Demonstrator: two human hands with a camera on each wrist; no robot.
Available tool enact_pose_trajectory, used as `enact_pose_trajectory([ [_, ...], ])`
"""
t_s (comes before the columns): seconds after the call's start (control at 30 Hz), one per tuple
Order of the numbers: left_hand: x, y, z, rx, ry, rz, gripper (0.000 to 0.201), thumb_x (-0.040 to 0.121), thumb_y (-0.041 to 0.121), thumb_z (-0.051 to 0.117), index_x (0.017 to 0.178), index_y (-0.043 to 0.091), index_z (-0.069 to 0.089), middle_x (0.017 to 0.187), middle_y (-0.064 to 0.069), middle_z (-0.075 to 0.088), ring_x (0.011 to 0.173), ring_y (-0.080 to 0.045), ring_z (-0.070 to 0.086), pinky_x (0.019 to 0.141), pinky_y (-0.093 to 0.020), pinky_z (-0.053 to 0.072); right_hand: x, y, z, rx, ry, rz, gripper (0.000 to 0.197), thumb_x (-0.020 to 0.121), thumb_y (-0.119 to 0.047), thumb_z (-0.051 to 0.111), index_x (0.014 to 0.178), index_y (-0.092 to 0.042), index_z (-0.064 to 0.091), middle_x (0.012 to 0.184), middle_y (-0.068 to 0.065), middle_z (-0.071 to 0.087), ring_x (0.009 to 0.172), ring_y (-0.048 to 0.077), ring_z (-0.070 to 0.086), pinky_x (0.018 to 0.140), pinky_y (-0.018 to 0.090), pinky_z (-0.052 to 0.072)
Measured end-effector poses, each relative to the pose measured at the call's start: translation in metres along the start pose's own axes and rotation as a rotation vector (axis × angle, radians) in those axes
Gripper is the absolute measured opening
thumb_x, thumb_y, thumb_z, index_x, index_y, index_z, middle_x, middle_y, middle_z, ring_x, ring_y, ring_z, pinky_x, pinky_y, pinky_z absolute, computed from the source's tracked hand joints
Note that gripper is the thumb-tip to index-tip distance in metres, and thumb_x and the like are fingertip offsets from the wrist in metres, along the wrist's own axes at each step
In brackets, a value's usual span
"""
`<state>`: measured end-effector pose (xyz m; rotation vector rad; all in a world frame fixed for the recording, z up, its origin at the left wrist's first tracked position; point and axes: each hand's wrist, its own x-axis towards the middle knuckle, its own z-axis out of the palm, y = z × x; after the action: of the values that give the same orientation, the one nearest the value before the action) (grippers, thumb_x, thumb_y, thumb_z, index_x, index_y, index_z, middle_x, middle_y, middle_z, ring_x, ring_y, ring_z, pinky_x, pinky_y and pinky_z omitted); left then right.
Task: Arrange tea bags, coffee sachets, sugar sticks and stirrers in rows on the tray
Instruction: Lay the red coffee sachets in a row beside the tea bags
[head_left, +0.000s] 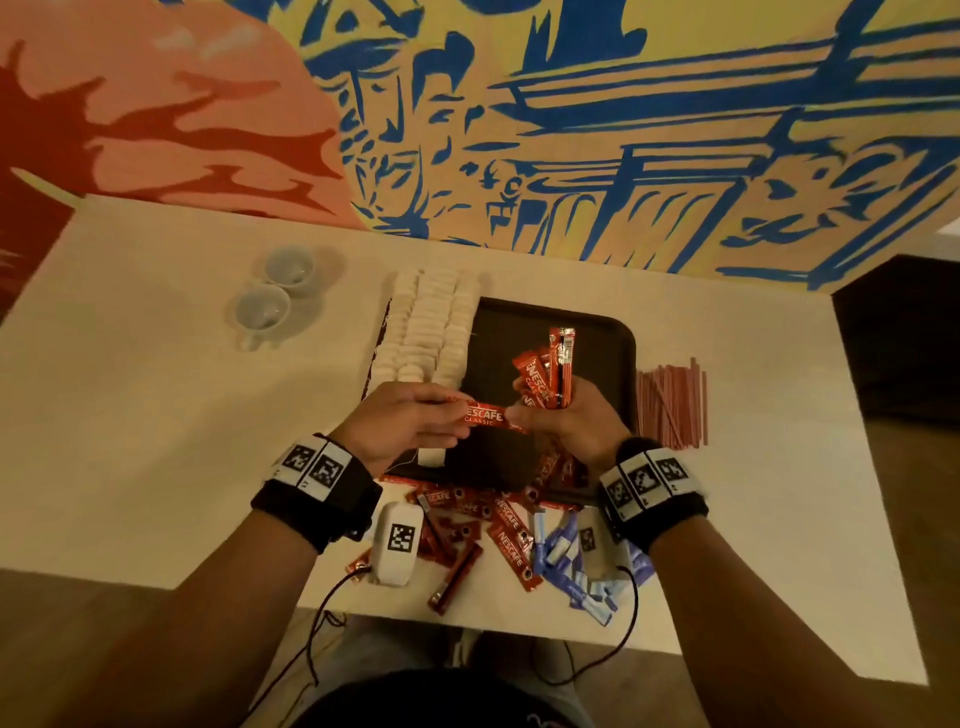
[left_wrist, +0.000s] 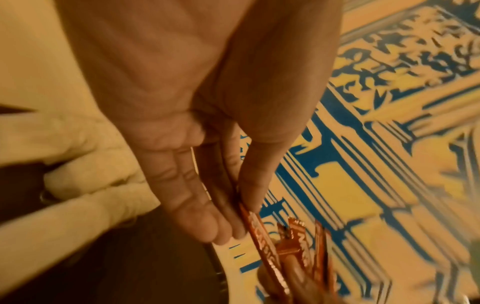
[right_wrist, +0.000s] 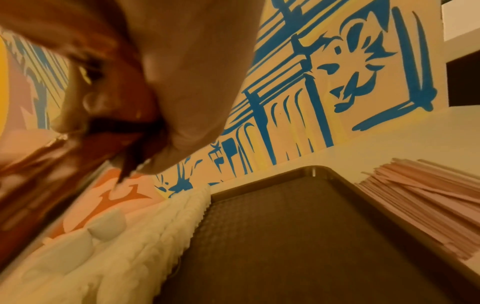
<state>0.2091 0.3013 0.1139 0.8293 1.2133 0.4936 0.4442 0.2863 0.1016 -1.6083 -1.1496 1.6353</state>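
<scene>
White table (head_left: 156, 415), black tray (head_left: 618, 332) bare: you're still gathering. Left hand (head_left: 402, 423) pinches one Nescafé sachet (head_left: 485, 415) above the tray; right hand (head_left: 569, 423) clutches a sachet bundle (head_left: 550, 371). Next, probably add it, then lay a row.

Glossy red foil coffee sachets (head_left: 483, 415), a matt textured dark plastic tray (right_wrist: 298, 236), crinkled white paper tea bags (head_left: 431, 322).

Light: you're working in warm, dim indoor light; the table (head_left: 130, 415) takes most of it.
Shadows: soft ones lie beside the cups (head_left: 275, 296), on their far right.
Glare: none strong (only a faint sheen on the tray (right_wrist: 337, 176) rim).
Blur: your left hand (left_wrist: 197, 127) is smeared; the right hand (right_wrist: 161, 86) is out of focus.
Distortion: the table's edges bow toward the frame corners.
</scene>
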Motion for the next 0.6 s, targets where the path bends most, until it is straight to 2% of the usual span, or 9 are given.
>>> enact_pose_trajectory([
  [0.07,0.006,-0.007,-0.008,0.259,0.064,0.139,0.016,0.091,0.012,0.072,0.105,0.019,0.075,0.1,-0.003,0.077,0.097,-0.017,0.072,0.091,-0.04,0.058,-0.003,0.002,-0.002,-0.057,-0.009,0.041,0.038,0.082,-0.017,0.082,0.114,-0.006,0.063,0.084,0.009,0.071,0.06,0.017,0.06,0.058,0.029,0.052],
  [0.13,0.01,-0.01,-0.012,0.555,0.104,0.331,0.023,0.088,0.02,0.076,0.108,0.032,0.072,0.105,0.011,0.073,0.098,-0.002,0.066,0.089,-0.028,0.053,-0.005,0.004,-0.003,-0.078,-0.01,0.068,0.04,0.084,-0.016,0.08,0.116,-0.003,0.061,0.087,0.012,0.068,0.059,0.015,0.058,0.056,0.026,0.051],
  [0.17,0.01,-0.01,-0.01,0.689,0.072,0.413,0.028,0.087,0.025,0.077,0.113,0.035,0.07,0.109,0.016,0.069,0.101,0.001,0.061,0.091,-0.023,0.047,-0.006,0.004,-0.003,-0.083,-0.007,0.072,0.041,0.084,-0.015,0.08,0.116,-0.001,0.06,0.086,0.013,0.067,0.059,0.015,0.058,0.056,0.025,0.051],
  [0.23,0.01,-0.011,-0.005,0.967,-0.035,0.55,0.038,0.087,0.035,0.076,0.124,0.035,0.066,0.117,0.018,0.062,0.109,0.0,0.052,0.097,-0.021,0.039,-0.005,0.005,-0.001,-0.087,-0.008,0.074,0.041,0.083,-0.014,0.081,0.116,0.0,0.06,0.082,0.011,0.065,0.057,0.013,0.058,0.055,0.024,0.051],
  [0.3,0.014,-0.012,-0.001,1.173,-0.083,0.64,0.037,0.09,0.039,0.071,0.126,0.035,0.065,0.12,0.015,0.061,0.113,-0.004,0.05,0.101,-0.023,0.037,-0.004,0.006,0.001,-0.076,-0.013,0.082,0.043,0.082,-0.016,0.081,0.116,0.001,0.06,0.08,0.01,0.064,0.057,0.013,0.058,0.055,0.024,0.051],
  [0.43,0.024,-0.014,-0.002,1.26,-0.091,0.66,0.03,0.093,0.039,0.066,0.123,0.033,0.066,0.119,0.013,0.064,0.111,-0.01,0.057,0.098,-0.033,0.046,-0.001,0.011,0.006,-0.094,0.004,0.088,0.047,0.082,-0.021,0.082,0.116,0.003,0.061,0.084,0.011,0.066,0.062,0.016,0.06,0.058,0.023,0.053],
  [0.53,0.031,-0.018,-0.004,1.275,-0.095,0.622,0.029,0.094,0.039,0.064,0.121,0.032,0.066,0.114,0.013,0.063,0.104,-0.008,0.056,0.092,-0.028,0.046,0.0,0.017,0.009,-0.097,0.047,0.082,0.045,0.084,-0.024,0.08,0.115,0.004,0.061,0.087,0.012,0.067,0.071,0.022,0.061,0.059,0.021,0.053],
  [0.6,0.037,-0.025,-0.003,1.291,-0.1,0.596,0.027,0.093,0.04,0.063,0.119,0.031,0.067,0.109,0.014,0.062,0.1,-0.006,0.055,0.088,-0.024,0.044,0.001,0.022,0.008,-0.046,0.11,0.103,0.039,0.087,-0.025,0.078,0.111,0.0,0.061,0.08,0.007,0.064,0.064,0.018,0.059,0.058,0.025,0.051],
])
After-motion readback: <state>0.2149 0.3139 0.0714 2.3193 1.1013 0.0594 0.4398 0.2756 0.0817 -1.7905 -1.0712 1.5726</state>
